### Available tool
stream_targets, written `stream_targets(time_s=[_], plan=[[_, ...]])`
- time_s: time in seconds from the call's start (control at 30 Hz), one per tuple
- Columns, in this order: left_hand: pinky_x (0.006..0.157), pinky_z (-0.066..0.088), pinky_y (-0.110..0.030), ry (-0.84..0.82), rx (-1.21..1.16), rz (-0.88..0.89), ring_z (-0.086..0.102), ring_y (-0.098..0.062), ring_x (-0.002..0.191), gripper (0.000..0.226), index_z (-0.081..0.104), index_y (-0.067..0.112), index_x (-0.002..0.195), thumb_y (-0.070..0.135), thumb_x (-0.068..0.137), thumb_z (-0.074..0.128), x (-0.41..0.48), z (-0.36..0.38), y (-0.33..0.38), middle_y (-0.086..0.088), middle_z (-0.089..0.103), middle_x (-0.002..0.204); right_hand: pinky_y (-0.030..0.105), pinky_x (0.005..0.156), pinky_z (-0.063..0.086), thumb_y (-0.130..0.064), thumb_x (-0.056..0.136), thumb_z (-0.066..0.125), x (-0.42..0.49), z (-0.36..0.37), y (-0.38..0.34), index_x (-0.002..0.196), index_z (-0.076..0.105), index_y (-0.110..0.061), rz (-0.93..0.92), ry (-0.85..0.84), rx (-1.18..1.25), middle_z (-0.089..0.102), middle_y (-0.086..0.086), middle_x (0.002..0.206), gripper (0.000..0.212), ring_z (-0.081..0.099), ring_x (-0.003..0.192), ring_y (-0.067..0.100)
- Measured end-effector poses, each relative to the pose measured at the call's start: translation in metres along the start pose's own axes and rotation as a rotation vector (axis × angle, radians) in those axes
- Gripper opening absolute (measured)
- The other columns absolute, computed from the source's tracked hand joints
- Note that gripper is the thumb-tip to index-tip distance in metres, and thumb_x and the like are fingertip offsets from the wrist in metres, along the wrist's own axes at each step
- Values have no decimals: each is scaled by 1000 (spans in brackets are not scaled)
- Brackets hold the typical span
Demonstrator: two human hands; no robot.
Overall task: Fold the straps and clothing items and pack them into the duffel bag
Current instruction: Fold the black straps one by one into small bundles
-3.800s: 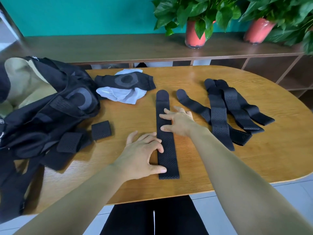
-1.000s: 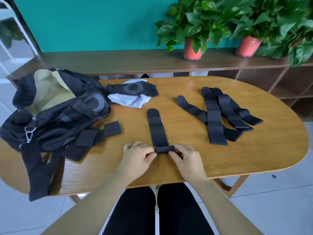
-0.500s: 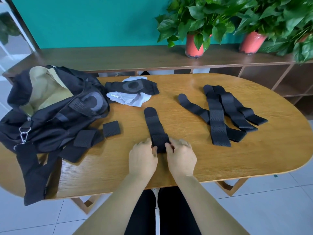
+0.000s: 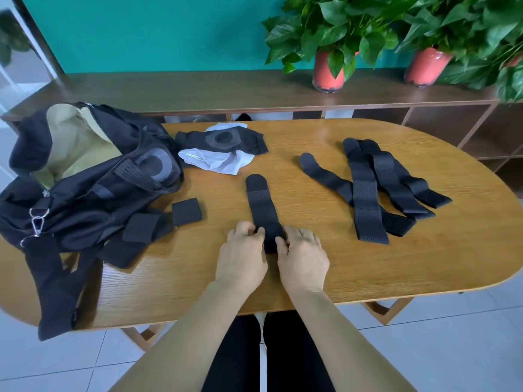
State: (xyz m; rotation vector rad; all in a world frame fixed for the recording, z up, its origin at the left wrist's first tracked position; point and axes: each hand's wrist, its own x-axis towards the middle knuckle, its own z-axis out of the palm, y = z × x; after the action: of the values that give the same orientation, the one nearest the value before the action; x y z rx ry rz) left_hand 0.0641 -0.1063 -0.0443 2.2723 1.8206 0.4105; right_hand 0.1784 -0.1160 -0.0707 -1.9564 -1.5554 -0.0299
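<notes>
A black perforated strap (image 4: 261, 202) lies lengthwise on the wooden table (image 4: 424, 264), its near end rolled up. My left hand (image 4: 243, 256) and my right hand (image 4: 302, 256) pinch that roll from either side. Two folded straps (image 4: 186, 211) lie by the open black duffel bag (image 4: 85, 176) at the left. Several unfolded straps (image 4: 368, 188) lie at the right. Black and white clothing (image 4: 223, 148) sits behind, next to the bag.
The bag's shoulder strap (image 4: 56, 292) hangs over the table's near left edge. A low wooden shelf (image 4: 198, 89) behind the table carries two potted plants (image 4: 328, 38). Tiled floor lies below the table's front edge.
The strap lay flat under both hands at first. Since then its near end has been rolled up, and the roll has travelled further away from me along the strap.
</notes>
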Motion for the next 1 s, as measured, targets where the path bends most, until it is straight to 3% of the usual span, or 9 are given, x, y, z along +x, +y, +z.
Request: stream_targets(time_s=[0.23,0.4,0.47,0.57,0.67,0.73,0.8,0.87,1.0], plan=[[100,27,-42,-209,186,175,23,-16,136,55,38,25,145,49,95,43,2,-21,-12,13,25,155,27,74,45,-33,92,55,1,-15,5,129,56,-24,51,-192,103,55,-4,117,38,52,105,15],[100,13,-36,-198,135,303,21,-4,136,53,45,33,140,56,91,48,-18,-25,-31,20,35,150,26,103,35,-19,72,53,-27,-40,31,130,57,-19,-313,-361,261,50,-12,134,57,36,127,4],[98,11,-34,-203,85,314,25,-1,134,54,49,35,137,62,91,41,-25,-24,-36,21,40,145,29,107,32,-17,76,56,-32,-42,40,128,59,-20,-359,-383,255,52,-14,134,51,37,130,2],[100,13,-35,-222,-48,269,32,0,127,60,51,36,134,68,88,29,-30,-27,-33,21,53,132,30,100,42,-18,87,64,-30,-45,38,122,64,-21,-272,-336,337,63,-8,121,35,52,116,6],[97,26,-36,-144,-184,156,49,-5,107,27,60,36,114,48,96,43,-28,-24,-26,18,64,107,25,83,46,-20,90,63,-25,-45,26,114,68,-22,-102,-291,392,67,-2,101,25,59,96,12],[75,36,-34,-5,-223,90,55,-12,72,22,55,27,78,38,96,50,-26,-17,-21,9,61,70,26,70,44,-24,90,62,-24,-39,18,106,70,-21,-13,-227,350,66,2,88,18,60,84,17],[55,30,-30,94,-211,13,42,-17,49,38,38,22,62,32,94,55,-24,-11,-15,5,43,50,27,63,40,-28,90,63,-23,-32,11,102,71,-18,65,-168,288,63,7,84,18,60,77,23],[47,26,-28,142,-163,-46,38,-15,45,40,36,21,60,32,93,56,-21,-8,-8,5,39,48,26,61,38,-30,90,62,-23,-26,5,107,70,-17,105,-116,241,63,9,85,23,60,77,25],[47,33,-27,132,-177,-92,47,-14,50,34,50,17,65,34,93,57,-17,-3,-4,5,49,54,27,65,45,-28,89,63,-19,-18,1,118,67,-18,92,-58,219,70,5,89,31,60,91,21]])
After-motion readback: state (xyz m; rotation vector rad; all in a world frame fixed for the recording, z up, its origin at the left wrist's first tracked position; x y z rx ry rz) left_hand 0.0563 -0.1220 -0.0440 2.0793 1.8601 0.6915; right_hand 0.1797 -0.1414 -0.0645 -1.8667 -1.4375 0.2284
